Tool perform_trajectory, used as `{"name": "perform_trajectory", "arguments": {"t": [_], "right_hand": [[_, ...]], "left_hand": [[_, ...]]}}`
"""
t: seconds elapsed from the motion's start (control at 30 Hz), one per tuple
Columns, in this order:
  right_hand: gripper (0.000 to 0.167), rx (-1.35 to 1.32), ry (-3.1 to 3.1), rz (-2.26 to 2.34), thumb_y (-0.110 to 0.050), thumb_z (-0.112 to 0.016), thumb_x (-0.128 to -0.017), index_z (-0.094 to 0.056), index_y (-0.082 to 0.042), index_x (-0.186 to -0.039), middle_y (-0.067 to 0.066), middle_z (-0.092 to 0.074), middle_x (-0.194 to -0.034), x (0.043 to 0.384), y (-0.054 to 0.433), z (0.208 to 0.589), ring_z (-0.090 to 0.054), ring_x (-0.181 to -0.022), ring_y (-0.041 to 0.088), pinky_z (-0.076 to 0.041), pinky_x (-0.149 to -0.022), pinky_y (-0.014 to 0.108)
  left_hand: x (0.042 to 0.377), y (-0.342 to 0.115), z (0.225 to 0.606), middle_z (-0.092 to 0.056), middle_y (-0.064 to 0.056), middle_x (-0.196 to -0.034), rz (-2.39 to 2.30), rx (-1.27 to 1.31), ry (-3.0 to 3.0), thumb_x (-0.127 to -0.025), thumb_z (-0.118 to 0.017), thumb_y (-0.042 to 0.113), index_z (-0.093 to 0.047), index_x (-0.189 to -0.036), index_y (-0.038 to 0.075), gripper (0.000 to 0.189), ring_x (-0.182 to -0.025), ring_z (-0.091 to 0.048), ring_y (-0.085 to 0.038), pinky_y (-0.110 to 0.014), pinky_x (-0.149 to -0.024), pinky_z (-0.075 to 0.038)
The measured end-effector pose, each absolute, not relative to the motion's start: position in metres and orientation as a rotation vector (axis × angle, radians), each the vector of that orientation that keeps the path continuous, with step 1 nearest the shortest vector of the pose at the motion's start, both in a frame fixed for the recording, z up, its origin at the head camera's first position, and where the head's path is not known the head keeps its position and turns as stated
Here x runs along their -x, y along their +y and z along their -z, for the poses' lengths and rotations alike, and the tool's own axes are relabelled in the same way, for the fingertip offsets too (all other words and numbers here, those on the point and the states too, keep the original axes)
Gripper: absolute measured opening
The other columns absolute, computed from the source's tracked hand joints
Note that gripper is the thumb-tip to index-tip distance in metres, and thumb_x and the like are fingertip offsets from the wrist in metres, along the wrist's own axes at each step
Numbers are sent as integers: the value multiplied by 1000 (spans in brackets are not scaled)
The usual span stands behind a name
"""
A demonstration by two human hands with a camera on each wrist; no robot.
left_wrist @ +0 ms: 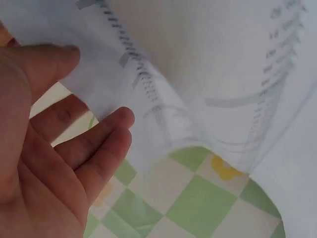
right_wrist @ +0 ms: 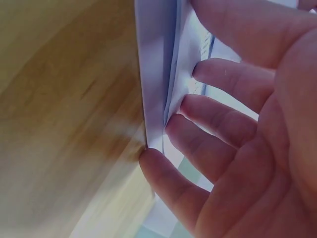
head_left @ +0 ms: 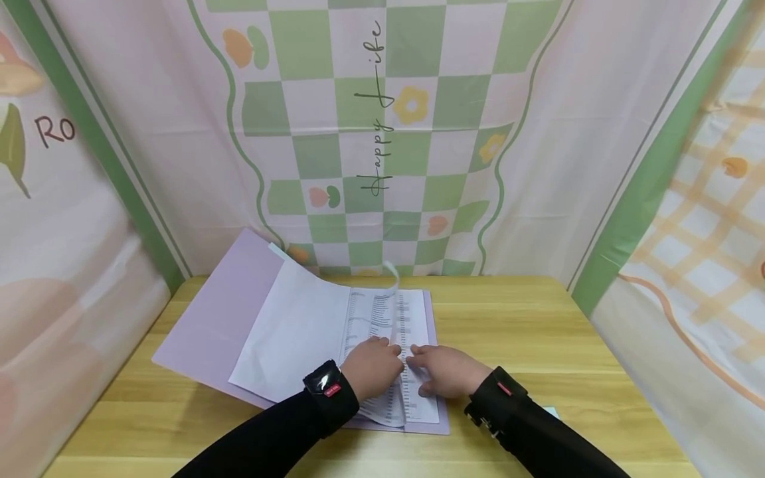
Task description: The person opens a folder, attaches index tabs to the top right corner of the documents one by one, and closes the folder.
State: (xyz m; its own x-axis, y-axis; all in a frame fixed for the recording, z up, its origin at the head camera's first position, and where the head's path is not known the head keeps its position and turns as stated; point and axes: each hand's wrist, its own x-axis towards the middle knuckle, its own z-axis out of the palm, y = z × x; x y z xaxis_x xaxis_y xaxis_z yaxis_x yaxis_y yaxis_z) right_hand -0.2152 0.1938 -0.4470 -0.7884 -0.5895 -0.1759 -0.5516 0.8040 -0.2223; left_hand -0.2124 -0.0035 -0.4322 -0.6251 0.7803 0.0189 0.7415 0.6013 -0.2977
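Note:
A purple folder [head_left: 209,318] lies spread on the table, its left cover tilted up. Inside are a blank white sheet [head_left: 293,325] folded over to the left and printed pages [head_left: 418,318] on the right. My left hand [head_left: 373,367] pinches a lifted printed page [left_wrist: 99,74], the thumb over its face; the index finger is mostly hidden behind it. The page curls upright near the middle of the right half. My right hand [head_left: 448,372] rests at the right edge of the pages, fingers loosely bent, the little finger by the folder's edge [right_wrist: 151,89].
The wooden table [head_left: 508,318] extends to the right of the folder. A small pale blue item [head_left: 552,412] is mostly covered by the right sleeve. Patterned cloth [head_left: 412,166] hangs behind and on both sides of the table.

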Motion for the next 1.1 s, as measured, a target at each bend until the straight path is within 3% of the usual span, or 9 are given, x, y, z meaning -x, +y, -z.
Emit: {"name": "perform_trajectory", "arguments": {"t": [0.13, 0.4, 0.57, 0.7, 0.87, 0.97, 1.1], "right_hand": [[57, 907, 2744, 220, -27, -79, -86, -62, -5, -135, 13, -51, -145, 215, 194, 446, -49, -131, 29, -39, -105, 43], [57, 911, 2748, 209, -28, -78, -87, -61, -5, -137, 13, -50, -146, 216, 192, 447, -49, -132, 29, -40, -105, 43], [58, 895, 2754, 194, -29, -78, -87, -60, -6, -137, 12, -50, -147, 216, 193, 449, -47, -133, 29, -39, -106, 43], [58, 904, 2758, 187, -29, -78, -87, -60, -6, -137, 12, -50, -146, 217, 193, 450, -47, -133, 29, -39, -105, 43], [58, 895, 2757, 198, -30, -78, -87, -60, -6, -137, 12, -50, -147, 216, 191, 452, -47, -133, 29, -39, -105, 44], [58, 872, 2751, 212, -30, -78, -87, -60, -6, -137, 11, -49, -147, 216, 191, 452, -47, -134, 28, -39, -106, 44], [58, 849, 2739, 241, -28, -79, -87, -61, -7, -137, 10, -48, -148, 217, 190, 452, -46, -134, 28, -38, -106, 44]], "left_hand": [[212, -15, 420, -64, 9, -85, -409, 1311, -2688, -93, -69, 22, -77, -92, 23, 8, -78, -57, -12, -30, -78, -49], [212, -57, 381, -59, 6, -82, -430, 1288, -2758, -93, -69, 16, -78, -90, 19, 10, -75, -54, -11, -28, -74, -49], [213, -92, 365, -55, 3, -79, -433, 1185, -2789, -93, -69, 14, -75, -83, 13, 12, -74, -54, -13, -30, -71, -49], [215, -118, 357, -53, 3, -79, -355, 1072, -2874, -94, -67, 9, -76, -86, 11, 12, -73, -52, -13, -31, -69, -49], [215, -144, 355, -54, 1, -80, -344, 992, -2940, -89, -68, -2, -73, -84, 6, 11, -70, -49, -13, -31, -64, -49], [213, -155, 359, -59, -2, -86, -343, 977, -2960, -88, -68, -5, -72, -82, 3, 11, -75, -55, -16, -34, -68, -53], [212, -166, 363, -67, -12, -109, -326, 917, -3045, -91, -64, -4, -73, -94, -5, 10, -105, -63, -29, -43, -88, -52]]}}
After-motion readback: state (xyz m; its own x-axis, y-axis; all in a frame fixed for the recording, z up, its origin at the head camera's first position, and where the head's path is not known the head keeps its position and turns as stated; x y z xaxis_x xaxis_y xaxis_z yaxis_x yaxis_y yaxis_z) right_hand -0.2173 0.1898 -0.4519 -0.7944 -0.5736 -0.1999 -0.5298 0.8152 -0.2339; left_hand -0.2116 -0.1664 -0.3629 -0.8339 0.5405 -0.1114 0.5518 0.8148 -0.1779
